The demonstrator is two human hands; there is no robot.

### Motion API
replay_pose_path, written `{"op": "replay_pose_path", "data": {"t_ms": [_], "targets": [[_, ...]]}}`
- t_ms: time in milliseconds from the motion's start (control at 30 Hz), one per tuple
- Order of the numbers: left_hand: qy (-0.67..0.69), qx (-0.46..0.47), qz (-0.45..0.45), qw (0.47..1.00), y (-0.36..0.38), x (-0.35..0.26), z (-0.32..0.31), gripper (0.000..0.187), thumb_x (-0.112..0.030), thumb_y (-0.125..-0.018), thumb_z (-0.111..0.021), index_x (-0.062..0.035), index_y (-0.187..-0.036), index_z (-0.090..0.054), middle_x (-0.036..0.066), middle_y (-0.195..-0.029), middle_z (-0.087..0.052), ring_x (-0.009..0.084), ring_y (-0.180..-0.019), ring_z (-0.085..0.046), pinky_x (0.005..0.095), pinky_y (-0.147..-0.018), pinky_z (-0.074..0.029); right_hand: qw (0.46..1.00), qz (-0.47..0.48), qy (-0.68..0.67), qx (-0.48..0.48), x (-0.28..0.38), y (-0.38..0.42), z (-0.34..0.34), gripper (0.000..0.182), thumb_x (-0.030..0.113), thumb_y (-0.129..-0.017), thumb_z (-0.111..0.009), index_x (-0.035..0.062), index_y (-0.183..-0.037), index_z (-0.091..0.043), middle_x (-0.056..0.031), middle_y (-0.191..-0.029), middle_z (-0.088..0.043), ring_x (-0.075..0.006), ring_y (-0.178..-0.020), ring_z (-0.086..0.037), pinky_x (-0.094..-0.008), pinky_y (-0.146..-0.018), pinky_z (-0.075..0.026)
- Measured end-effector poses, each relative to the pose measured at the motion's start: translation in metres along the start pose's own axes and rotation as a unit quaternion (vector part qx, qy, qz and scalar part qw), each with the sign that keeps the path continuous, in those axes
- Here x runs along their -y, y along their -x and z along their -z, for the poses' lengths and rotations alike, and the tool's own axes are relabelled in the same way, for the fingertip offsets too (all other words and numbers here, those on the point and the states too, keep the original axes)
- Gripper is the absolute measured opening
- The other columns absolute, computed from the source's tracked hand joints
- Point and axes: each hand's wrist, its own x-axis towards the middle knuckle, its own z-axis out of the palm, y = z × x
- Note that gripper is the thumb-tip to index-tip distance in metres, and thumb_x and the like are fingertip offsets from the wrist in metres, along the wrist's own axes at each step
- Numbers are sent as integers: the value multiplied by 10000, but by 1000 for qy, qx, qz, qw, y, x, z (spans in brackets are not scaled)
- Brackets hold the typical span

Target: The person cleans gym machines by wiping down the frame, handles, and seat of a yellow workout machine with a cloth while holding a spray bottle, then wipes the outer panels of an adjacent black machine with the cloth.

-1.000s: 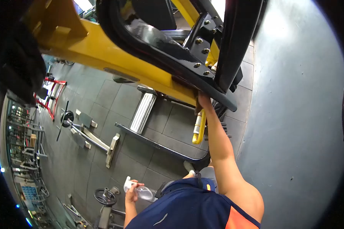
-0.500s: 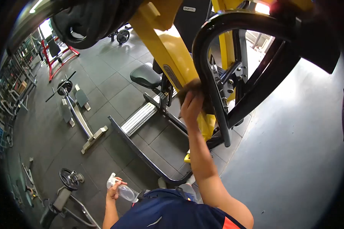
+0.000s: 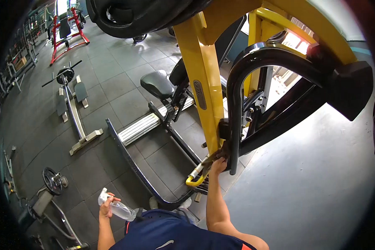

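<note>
My left hand (image 3: 107, 205) is wrapped round the neck of a clear spray bottle (image 3: 123, 211) with a white head, low in the view. My right hand (image 3: 218, 165) is closed on a dark brown cloth (image 3: 222, 153), which lies against the lower end of the yellow upright (image 3: 200, 91). Just right of that hand is the lower end of a curved black bar (image 3: 236, 104) on the same machine. Part of the cloth is hidden behind the fingers and the frame.
Black weight plates (image 3: 129, 16) hang at the top. A padded seat (image 3: 157, 83) and a ribbed footplate (image 3: 139, 127) belong to the machine. A black floor rail (image 3: 133, 166) curves before me. Other gym equipment (image 3: 73, 108) stands left; a grey wall (image 3: 304, 179) is right.
My right hand has moved down the yellow upright with the cloth to its lower end. The view has shifted, and more of the machine's top shows. My left hand still holds the bottle.
</note>
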Motion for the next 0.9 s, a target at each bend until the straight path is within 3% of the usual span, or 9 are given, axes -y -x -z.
{"op": "replay_pose_path", "data": {"t_ms": [33,167,233,367,467,600,700,833,900], "targets": [[0,8,5,1000,1,-5,-7,209,-158,-859,-637,-102,-1047,-565,165,-836,-699,250,-752,-681,388,-685,-549,994,-91,-55,-11,19,-2,6,366,236,-935,-454,-66,-994,-652,-236,-917,-677,-385,-866,-631,-464,-809,-480],[1,12,-4,1000,-8,1,-6,224,-163,-837,-654,-102,-1033,-566,166,-832,-698,247,-743,-678,394,-685,-542,969,223,102,-20,77,3,-37,288,184,-956,-488,-68,-1021,-611,-274,-1005,-631,-418,-952,-593,-452,-831,-452],[-7,14,-1,1000,-12,8,-1,238,-170,-818,-668,-100,-1026,-573,159,-824,-695,248,-750,-680,393,-686,-538,959,245,141,7,124,7,-54,336,214,-972,-524,-97,-1080,-589,-336,-1135,-570,-498,-1080,-506,-505,-924,-391],[-8,6,-7,1000,-9,-1,-14,236,-164,-812,-674,-93,-1017,-583,141,-804,-686,247,-748,-680,386,-683,-527,877,480,25,16,163,-25,-94,368,228,-1001,-473,-97,-1135,-579,-331,-1115,-578,-510,-1061,-518,-550,-965,-381],[2,2,10,1000,-1,-1,-9,243,-160,-808,-683,-90,-1019,-583,145,-801,-685,250,-738,-678,389,-682,-529,975,192,22,107,128,-86,-104,371,218,-999,-454,-87,-1169,-579,-353,-1166,-572,-513,-1087,-542,-534,-985,-406],[2,-12,-28,1000,4,6,6,252,-166,-797,-695,-81,-1006,-582,153,-800,-686,257,-724,-675,400,-676,-537,981,177,-1,75,152,-55,-99,348,169,-957,-466,-72,-1178,-587,-324,-1227,-573,-481,-1120,-557,-520,-956,-430],[24,-29,-38,999,2,10,8,272,-186,-792,-703,-80,-1009,-579,141,-789,-681,248,-719,-673,389,-681,-527,930,346,-103,71,204,-31,-110,372,139,-914,-539,-65,-1224,-564,-306,-1216,-586,-475,-1114,-555,-517,-951,-428],[-19,-28,-14,999,-9,15,13,285,-209,-787,-713,-85,-1005,-576,125,-773,-671,239,-720,-674,386,-675,-523,832,544,-9,108,337,-60,-135,566,156,-830,-684,-60,-1315,-487,-286,-1399,-453,-443,-1211,-495,-461,-1029,-401],[-36,14,-13,999,-7,3,-3,296,-215,-800,-716,-82,-1024,-577,70,-788,-634,235,-761,-685,375,-667,-527,833,544,-9,100,337,-62,-140,576,142,-806,-697,-49,-1312,-497,-268,-1446,-406,-467,-1208,-485,-495,-1038,-393]]}}
